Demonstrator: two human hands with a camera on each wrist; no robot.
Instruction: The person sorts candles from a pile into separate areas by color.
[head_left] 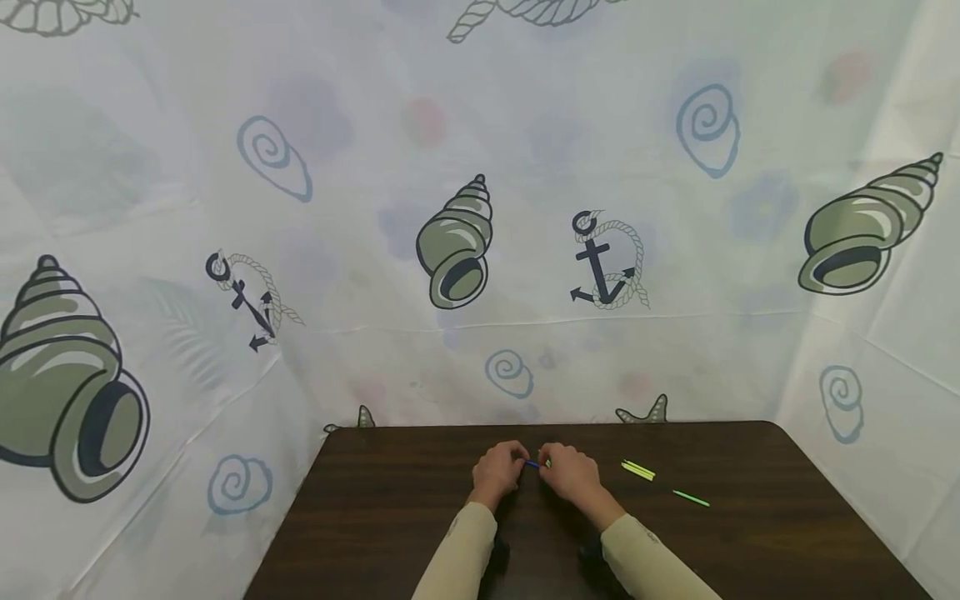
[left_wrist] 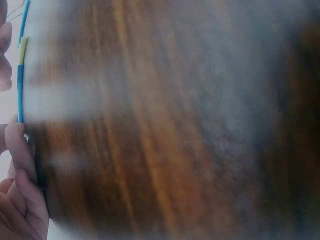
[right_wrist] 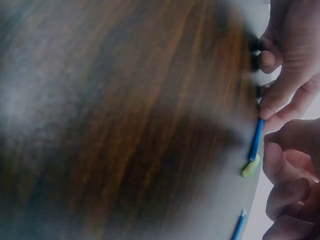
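Two hands, one blue stick between them. My left hand pinches its left end, so that's the nearer one; long axis runs left to right, toward my right hand. Right fingers bent beside the yellow-green piece at the blue stick's other end; can't tell if they grip. Another blue stick past that piece. Yellow sticks, then green stick, right of the blue stick. Dark wood table underneath, printed cloth behind.
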